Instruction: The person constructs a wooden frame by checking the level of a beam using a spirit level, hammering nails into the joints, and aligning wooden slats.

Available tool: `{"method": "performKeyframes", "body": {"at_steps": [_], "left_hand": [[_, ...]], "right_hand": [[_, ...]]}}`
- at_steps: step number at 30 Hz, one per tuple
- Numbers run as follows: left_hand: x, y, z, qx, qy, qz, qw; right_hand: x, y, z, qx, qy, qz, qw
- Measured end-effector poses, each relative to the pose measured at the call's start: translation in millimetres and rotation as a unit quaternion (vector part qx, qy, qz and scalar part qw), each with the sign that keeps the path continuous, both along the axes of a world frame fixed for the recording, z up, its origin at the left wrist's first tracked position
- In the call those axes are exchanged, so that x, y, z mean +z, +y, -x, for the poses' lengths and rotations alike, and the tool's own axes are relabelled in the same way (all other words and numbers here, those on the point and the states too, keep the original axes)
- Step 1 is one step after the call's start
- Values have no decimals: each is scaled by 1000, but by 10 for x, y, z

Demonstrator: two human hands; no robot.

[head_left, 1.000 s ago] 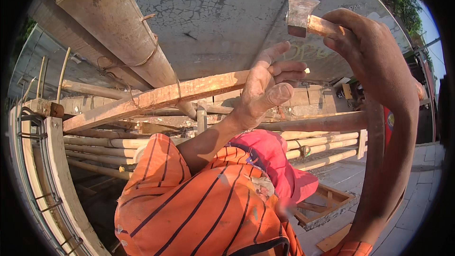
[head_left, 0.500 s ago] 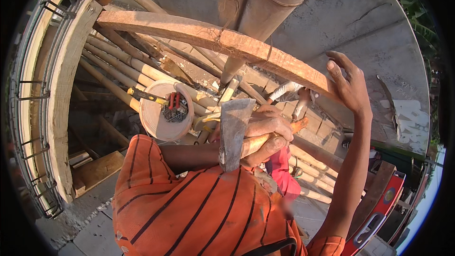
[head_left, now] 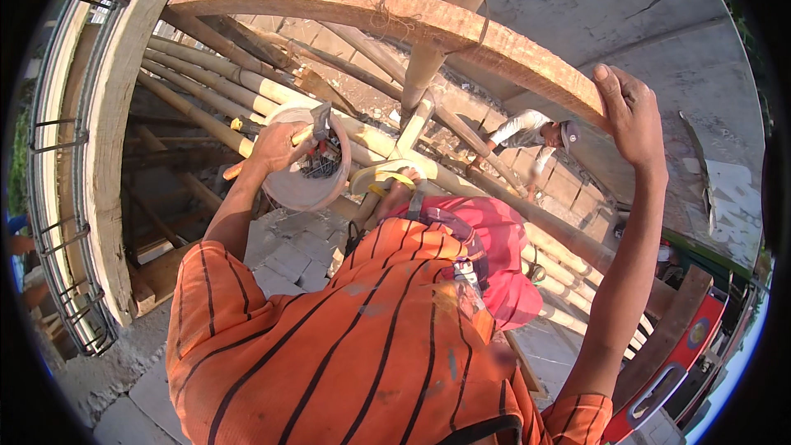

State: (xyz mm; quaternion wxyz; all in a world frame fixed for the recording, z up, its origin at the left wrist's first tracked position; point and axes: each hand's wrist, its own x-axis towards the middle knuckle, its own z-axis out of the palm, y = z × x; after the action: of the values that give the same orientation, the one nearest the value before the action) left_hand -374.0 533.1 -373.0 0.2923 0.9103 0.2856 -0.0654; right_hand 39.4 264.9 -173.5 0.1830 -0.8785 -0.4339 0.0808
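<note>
My left hand (head_left: 278, 147) is closed round the handle of a hammer (head_left: 320, 122), its dark metal head over a round pale bucket (head_left: 284, 189) and the orange handle end pointing back left. Inside the bucket lie nails (head_left: 317, 166) and a red-handled tool (head_left: 306, 147), partly hidden by my hand and the hammer. On the right, my right hand (head_left: 633, 119) grips the end of a long wooden beam (head_left: 511, 53), thumb on its upper edge. The beam spans across to an upright wooden board (head_left: 115, 140) at the left, and thin wire is wound about its middle.
Bamboo poles (head_left: 210, 82) run below the beam, beside a thick upright post (head_left: 428, 66). Steel rebar (head_left: 74, 165) lines the left board. Lower down, another person (head_left: 527, 132) in a cap bends over. A red spirit level (head_left: 667, 379) stands at the lower right.
My left hand has moved left with the hammer, from in front of my chest to over the bucket. My right hand's raised fingers have come down round the beam end.
</note>
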Motion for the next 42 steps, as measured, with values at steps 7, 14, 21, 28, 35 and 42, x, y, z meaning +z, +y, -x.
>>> {"method": "performKeyframes", "body": {"at_steps": [7, 14, 21, 28, 35, 42], "left_hand": [[-703, -99, 675, -10, 330, -19, 944], [-1479, 55, 914, 223, 337, 175, 898], [-2062, 269, 603, 602, -92, 280, 742], [-1671, 5, 332, 513, 0, -100, 852], [-1604, 184, 705, 521, -35, -81, 849], [-1401, 97, 502, 570, -72, -77, 815]], "right_hand": [[-26, -19, -27, -7, 0, -5, 1000], [-37, -20, -3, -17, 2, -17, 1000], [-59, -37, -36, -10, 23, -25, 999], [-28, -23, 5, -22, 5, -13, 1000], [-50, -9, -41, -8, 7, -23, 1000], [-42, -25, -17, -19, -2, -19, 1000]]}}
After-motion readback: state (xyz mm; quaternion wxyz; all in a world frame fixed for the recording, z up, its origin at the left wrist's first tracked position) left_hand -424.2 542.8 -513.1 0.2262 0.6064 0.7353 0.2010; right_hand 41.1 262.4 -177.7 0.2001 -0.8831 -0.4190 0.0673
